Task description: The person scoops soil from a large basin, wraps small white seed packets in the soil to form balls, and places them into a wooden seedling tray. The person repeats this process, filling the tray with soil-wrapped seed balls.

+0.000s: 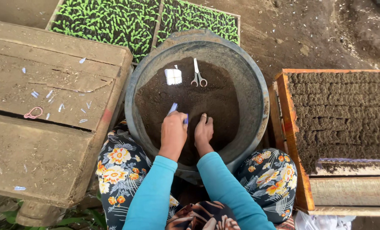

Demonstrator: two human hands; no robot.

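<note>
1. Head view: a round grey basin [258, 98] sits between the person's knees, half full of dark soil [190, 110].
2. The left hand [173, 132] is closed around a small bluish-white plastic sleeve [173, 108], whose tip sticks out above the knuckles, over the middle of the soil.
3. The right hand [203, 132] lies just beside it, fingers curled down into the soil; whether it grips anything cannot be told.
4. On the soil near the basin's far rim lie one pair of scissors [198, 76] and, just left of it, one stack of white sleeves [173, 76]; both are well apart from the hands.
5. Left of the basin stands a wooden bench [49, 110], strewn with small plastic scraps; one pink rubber band [33, 113] lies near its left edge.
6. Beyond the basin are two seedling trays [113, 21], side by side, full of green sprouts.
7. Right of the basin, one orange-edged wooden box [283, 106] holds rows of packed soil blocks [343, 110].
8. Nothing lies between the hands and the scissors or stack.
</note>
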